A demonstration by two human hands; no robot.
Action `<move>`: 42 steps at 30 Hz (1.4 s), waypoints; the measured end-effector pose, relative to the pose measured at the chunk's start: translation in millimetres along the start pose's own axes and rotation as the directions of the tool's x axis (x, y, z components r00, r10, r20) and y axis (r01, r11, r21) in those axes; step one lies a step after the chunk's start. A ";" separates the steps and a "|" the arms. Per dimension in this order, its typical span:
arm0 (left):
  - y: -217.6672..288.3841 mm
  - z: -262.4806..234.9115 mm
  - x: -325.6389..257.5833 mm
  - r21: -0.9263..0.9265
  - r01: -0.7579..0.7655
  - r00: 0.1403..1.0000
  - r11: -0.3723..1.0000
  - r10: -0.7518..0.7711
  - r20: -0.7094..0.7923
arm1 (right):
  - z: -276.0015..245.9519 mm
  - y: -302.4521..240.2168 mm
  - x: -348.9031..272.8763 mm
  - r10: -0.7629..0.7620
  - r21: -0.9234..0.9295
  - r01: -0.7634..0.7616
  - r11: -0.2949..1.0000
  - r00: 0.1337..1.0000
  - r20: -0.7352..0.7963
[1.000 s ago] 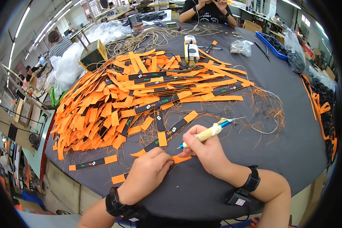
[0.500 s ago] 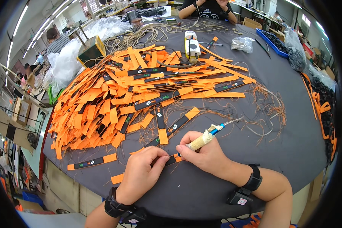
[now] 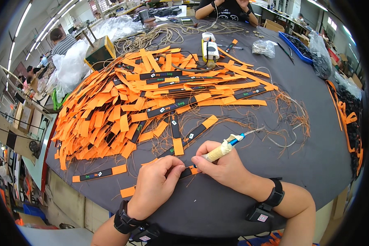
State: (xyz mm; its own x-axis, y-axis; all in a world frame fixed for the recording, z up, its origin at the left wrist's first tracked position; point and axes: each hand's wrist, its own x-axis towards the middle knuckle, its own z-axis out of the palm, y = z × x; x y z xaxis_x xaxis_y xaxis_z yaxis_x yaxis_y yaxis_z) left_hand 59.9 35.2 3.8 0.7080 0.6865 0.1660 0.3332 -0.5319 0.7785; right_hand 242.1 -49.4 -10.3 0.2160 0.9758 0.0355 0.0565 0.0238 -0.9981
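The right hand (image 3: 222,165) holds a tool (image 3: 218,152) at a strip (image 3: 186,172); from where I stand, the left hand (image 3: 156,182) seems to pinch it. A heap (image 3: 97,123) of strips lies beyond.

I view a dark grey tabletop (image 3: 303,164) | heaped orange-and-black strips (image 3: 106,119) | tangled cords (image 3: 153,39) behind | clear bag (image 3: 264,48), blue tray (image 3: 305,61), loose threads (image 3: 294,110) rightward

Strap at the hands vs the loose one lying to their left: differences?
Visibility: the strap at the hands is partly hidden by the left hand; the loose strap shows end to end.
Contact: the strap at the hands has the right hand and its pale-wrapped tool at its right end; the loose strap has no hand on it.
Shared: both show black and orange, lying on the dark tabletop.
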 end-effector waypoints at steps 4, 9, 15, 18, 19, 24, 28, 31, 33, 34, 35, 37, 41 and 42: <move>-2.7 0.8 -0.2 -0.016 0.000 1.000 1.000 0.000 0.002 | 0.5 0.0 -0.1 -0.001 0.008 0.001 1.000 1.000 -0.001; -2.7 0.7 0.2 -0.020 0.004 1.000 1.000 -0.004 0.005 | 0.0 0.0 0.3 -0.006 0.002 0.006 1.000 1.000 0.005; -2.8 0.5 1.0 -0.016 0.013 1.000 1.000 -0.013 0.010 | 1.0 0.9 0.5 0.000 -0.002 0.000 1.000 1.000 -0.004; -2.6 0.3 1.4 -0.020 0.020 1.000 1.000 -0.020 0.012 | 1.3 -0.8 0.3 0.007 -0.006 -0.007 1.000 1.000 -0.007; -2.4 0.3 1.5 -0.022 0.023 1.000 0.999 -0.023 0.013 | 1.2 -1.2 0.2 0.009 -0.010 -0.009 1.000 1.000 -0.008; -3.1 1.7 1.3 -0.059 0.056 0.998 0.997 -0.056 -0.002 | 1.0 -0.7 0.3 0.005 -0.007 -0.005 1.000 1.000 -0.007; -1.0 2.3 1.9 -0.108 0.097 0.995 0.989 -0.099 -0.014 | 1.4 -1.4 0.5 0.020 0.003 -0.020 1.000 1.000 -0.007; -2.3 1.2 2.6 -0.085 0.073 0.997 0.994 -0.073 0.008 | 1.1 -1.0 0.7 0.013 -0.002 -0.013 1.000 1.000 -0.007; -3.3 1.1 2.9 -0.078 0.062 0.998 0.995 -0.061 0.017 | 1.1 -1.2 0.5 0.019 0.006 -0.019 1.000 1.000 -0.006; -3.5 1.1 2.9 -0.083 0.065 0.998 0.994 -0.063 0.017 | 1.0 -1.3 0.4 0.022 0.010 -0.022 1.000 1.000 -0.006; -3.5 1.1 2.9 -0.087 0.067 0.998 0.994 -0.065 0.017 | 0.0 -2.2 0.5 0.031 -0.014 -0.031 0.999 1.000 0.005; -3.0 0.7 3.0 -0.089 0.076 0.997 0.993 -0.074 0.023 | -2.4 -3.9 1.1 0.049 -0.063 -0.048 0.997 0.998 0.027; -2.1 0.6 2.9 -0.146 0.128 0.992 0.981 -0.124 0.033 | -2.0 -2.4 1.1 0.059 -0.034 -0.058 0.998 0.998 0.023; -1.3 0.1 3.1 -0.152 0.145 0.989 0.978 -0.140 0.043 | -2.2 -2.2 1.2 0.059 -0.038 -0.058 0.998 0.998 0.022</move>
State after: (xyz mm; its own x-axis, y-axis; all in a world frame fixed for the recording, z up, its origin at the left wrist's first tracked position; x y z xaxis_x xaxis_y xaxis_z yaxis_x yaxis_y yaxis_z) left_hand 61.7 37.9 3.2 0.6803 0.7323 0.0292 0.3341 -0.3453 0.8770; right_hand 244.4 -48.8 -8.0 0.1975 0.9800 -0.0242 0.0807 -0.0408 -0.9959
